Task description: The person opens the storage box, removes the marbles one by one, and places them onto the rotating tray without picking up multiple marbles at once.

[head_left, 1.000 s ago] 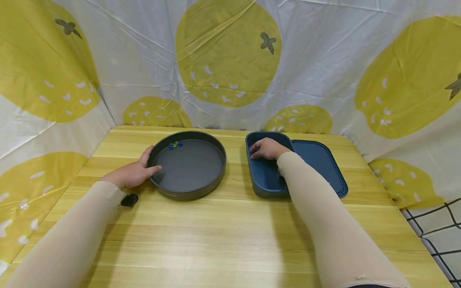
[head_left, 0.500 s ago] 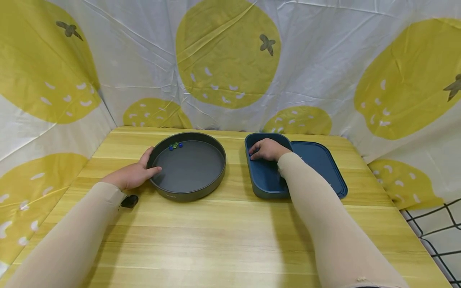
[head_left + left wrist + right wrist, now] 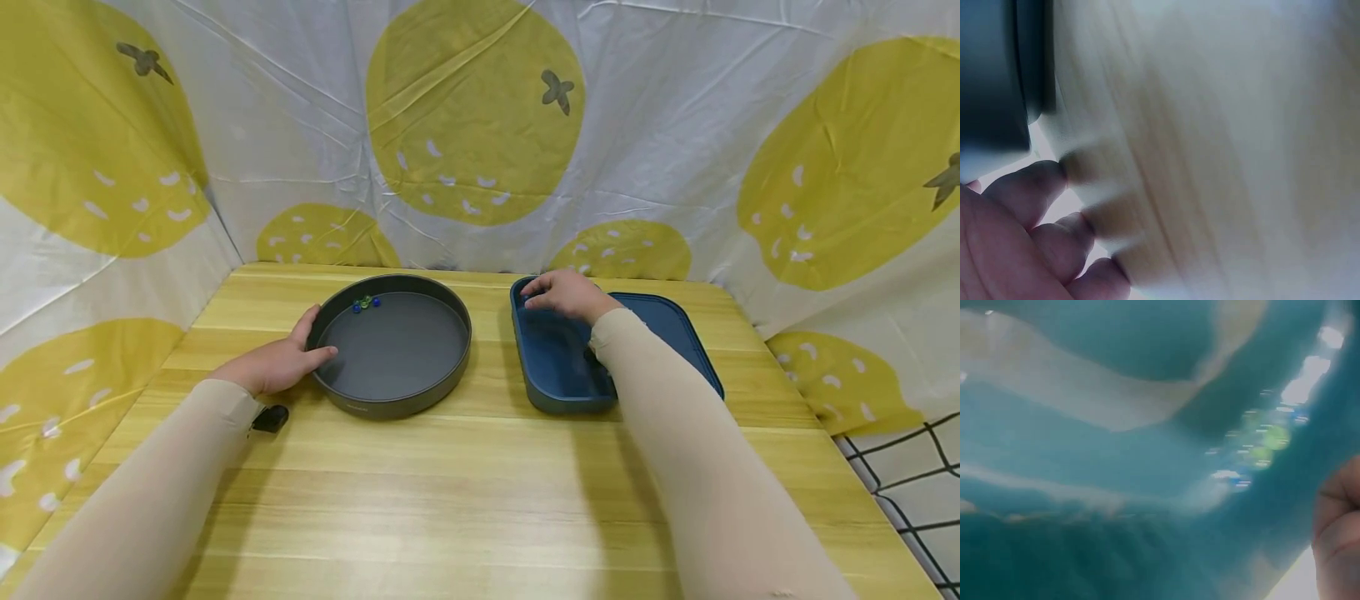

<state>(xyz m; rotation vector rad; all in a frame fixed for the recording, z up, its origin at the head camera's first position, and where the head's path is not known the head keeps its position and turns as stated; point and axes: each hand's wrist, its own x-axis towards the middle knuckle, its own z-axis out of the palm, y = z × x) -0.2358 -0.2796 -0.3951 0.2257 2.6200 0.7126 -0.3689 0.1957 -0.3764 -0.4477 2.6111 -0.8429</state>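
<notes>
In the head view, my left hand [image 3: 273, 364] grips the left rim of a round dark grey cake pan [image 3: 393, 400], thumb inside and fingers along the outer wall. Several blue and green glass marbles [image 3: 366, 303] lie inside the pan near its far-left wall. My right hand [image 3: 567, 293] is over the far end of a blue rectangular food container [image 3: 558, 367], pinching a blue marble [image 3: 527, 297] at the fingertips. The right wrist view, blurred, has more green and blue marbles [image 3: 1263, 447] in the container's corner, with part of the hand at the right edge.
A flat blue lid [image 3: 667, 329] lies right of the container, partly hidden by the right forearm. Everything stands on a wooden table [image 3: 450, 500], backed by a lemon-print curtain [image 3: 645, 125]. A black wire grid [image 3: 911, 492] is beyond the right table edge.
My right hand has come up from inside the container, moving slightly back and right, with a blue marble now showing at the fingertips. The left hand stays on the pan.
</notes>
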